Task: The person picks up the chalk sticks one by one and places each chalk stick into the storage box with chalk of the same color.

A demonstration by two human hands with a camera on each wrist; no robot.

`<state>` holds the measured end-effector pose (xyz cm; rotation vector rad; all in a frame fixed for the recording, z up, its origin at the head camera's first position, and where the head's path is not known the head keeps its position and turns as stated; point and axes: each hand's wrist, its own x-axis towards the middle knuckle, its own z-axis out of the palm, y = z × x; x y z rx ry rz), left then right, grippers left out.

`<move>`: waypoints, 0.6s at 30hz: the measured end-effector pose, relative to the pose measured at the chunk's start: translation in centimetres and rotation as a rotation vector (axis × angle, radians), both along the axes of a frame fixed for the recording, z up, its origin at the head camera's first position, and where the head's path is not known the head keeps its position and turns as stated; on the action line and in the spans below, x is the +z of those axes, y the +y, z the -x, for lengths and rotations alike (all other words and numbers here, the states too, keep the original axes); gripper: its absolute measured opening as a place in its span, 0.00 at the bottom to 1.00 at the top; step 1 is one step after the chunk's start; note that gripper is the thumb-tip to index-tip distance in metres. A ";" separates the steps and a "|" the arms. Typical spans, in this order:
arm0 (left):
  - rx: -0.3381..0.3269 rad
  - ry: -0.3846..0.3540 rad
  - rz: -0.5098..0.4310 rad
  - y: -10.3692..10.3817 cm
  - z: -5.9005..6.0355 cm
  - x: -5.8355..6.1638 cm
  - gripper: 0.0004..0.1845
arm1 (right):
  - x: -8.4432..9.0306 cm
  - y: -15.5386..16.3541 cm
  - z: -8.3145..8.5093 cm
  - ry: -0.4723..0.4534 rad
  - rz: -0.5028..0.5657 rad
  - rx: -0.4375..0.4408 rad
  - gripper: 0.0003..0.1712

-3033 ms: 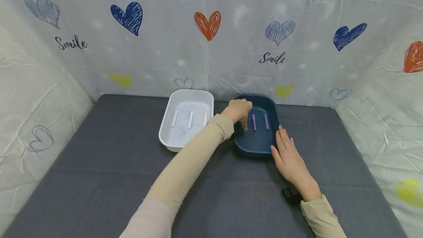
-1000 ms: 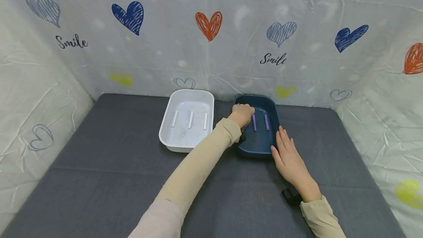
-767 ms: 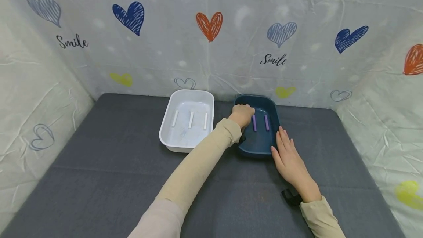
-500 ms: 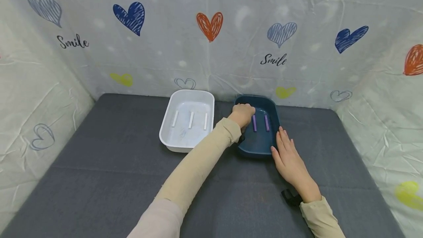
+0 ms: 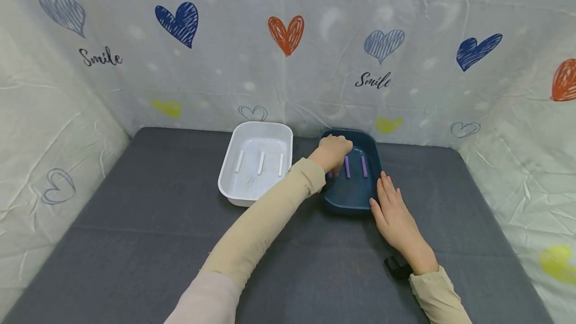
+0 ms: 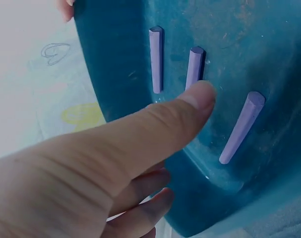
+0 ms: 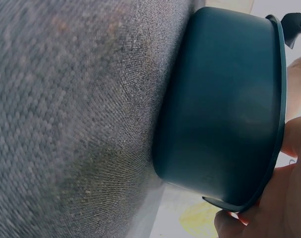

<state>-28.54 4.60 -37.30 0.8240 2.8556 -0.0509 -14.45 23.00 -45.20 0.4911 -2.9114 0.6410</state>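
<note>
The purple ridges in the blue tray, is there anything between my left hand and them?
Nothing visible. The left hand is already inside the blue tray, its thumb lying over the floor beside the purple ridges. The right hand rests against the tray's outer right wall, clear of the inside.

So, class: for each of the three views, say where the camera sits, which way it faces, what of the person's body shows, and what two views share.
Head: worn on the head, facing forward and down at the blue tray, white tray, left hand and right hand.
Left wrist: close above the tray floor and its purple ribs; the thumb shows.
Right wrist: low on the grey mat, facing the tray's outer wall; fingertips show.
All three views share the blue tray.
</note>
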 end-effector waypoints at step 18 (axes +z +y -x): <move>-0.048 0.047 -0.057 -1.7 -1.9 0.5 0.28 | 0.0 0.0 -0.1 -0.003 -0.005 0.004 0.36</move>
